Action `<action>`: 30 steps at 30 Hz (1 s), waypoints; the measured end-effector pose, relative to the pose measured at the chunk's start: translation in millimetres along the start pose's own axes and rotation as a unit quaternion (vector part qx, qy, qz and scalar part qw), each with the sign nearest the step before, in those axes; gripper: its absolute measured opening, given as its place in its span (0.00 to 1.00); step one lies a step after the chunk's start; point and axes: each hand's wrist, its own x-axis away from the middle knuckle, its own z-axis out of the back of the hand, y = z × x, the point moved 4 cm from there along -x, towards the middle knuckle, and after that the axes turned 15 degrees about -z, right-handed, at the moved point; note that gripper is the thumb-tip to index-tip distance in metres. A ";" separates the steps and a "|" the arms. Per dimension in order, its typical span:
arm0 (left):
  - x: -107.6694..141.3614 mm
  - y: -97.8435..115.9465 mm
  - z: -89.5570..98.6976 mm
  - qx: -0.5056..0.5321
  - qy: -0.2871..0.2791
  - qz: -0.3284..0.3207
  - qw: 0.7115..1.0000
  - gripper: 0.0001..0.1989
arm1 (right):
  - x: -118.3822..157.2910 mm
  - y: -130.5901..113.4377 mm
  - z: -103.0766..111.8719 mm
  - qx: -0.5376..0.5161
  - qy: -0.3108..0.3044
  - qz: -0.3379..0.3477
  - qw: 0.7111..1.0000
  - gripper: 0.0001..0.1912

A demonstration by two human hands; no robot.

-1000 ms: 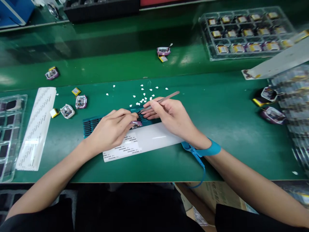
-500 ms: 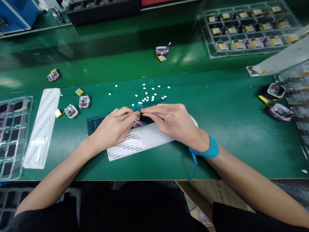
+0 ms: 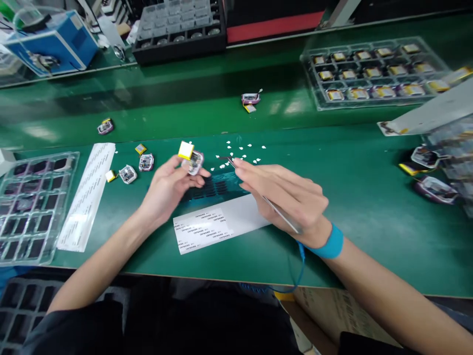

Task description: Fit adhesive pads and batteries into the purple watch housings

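My left hand (image 3: 173,182) is closed on a small device housing (image 3: 195,162), with its circuit board showing and a yellow-edged battery (image 3: 185,150) sticking up from it. In my right hand (image 3: 284,195) is a pair of tweezers (image 3: 283,214), their tips pointing left above the bench. Small white round stickers (image 3: 241,148) lie scattered just past the tips. Beneath the hands are a dark blue ribbed strip (image 3: 214,188) and a printed white sheet (image 3: 201,231). A blue wrist strap (image 3: 332,241) circles my right wrist.
Loose devices (image 3: 127,174) with batteries lie at the left, near a second white strip (image 3: 86,197) and a clear tray (image 3: 40,207). At the back right stands a filled clear tray (image 3: 377,74). More devices (image 3: 436,190) sit at the right beside a white bar (image 3: 428,106).
My hands have moved apart. The left one has lifted the device up and left, and the right one now shows the tweezers near the stickers. The view has shifted slightly.
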 end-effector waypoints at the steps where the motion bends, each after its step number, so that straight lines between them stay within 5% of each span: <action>1: 0.3 -6.0 -2.8 0.047 -0.009 0.055 0.997 0.05 | 0.8 -4.2 1.8 -0.002 -0.016 -0.005 1.000 0.19; 4: 3.2 -14.8 -8.5 0.104 -0.014 0.119 0.987 0.05 | 4.4 -17.7 4.8 -0.025 -0.072 0.034 0.997 0.20; 10: 6.1 -8.5 0.6 0.008 0.074 0.028 0.997 0.10 | 9.9 -28.9 0.6 0.046 -0.097 0.128 0.986 0.16; 15: 10.9 -4.9 -2.7 0.043 0.125 0.037 0.990 0.10 | 11.6 -27.3 -2.6 0.110 -0.081 0.148 0.980 0.14; 30: 17.6 -3.8 -10.7 0.004 0.113 0.011 0.994 0.13 | 13.5 -29.7 -13.4 0.116 -0.065 0.166 0.977 0.13</action>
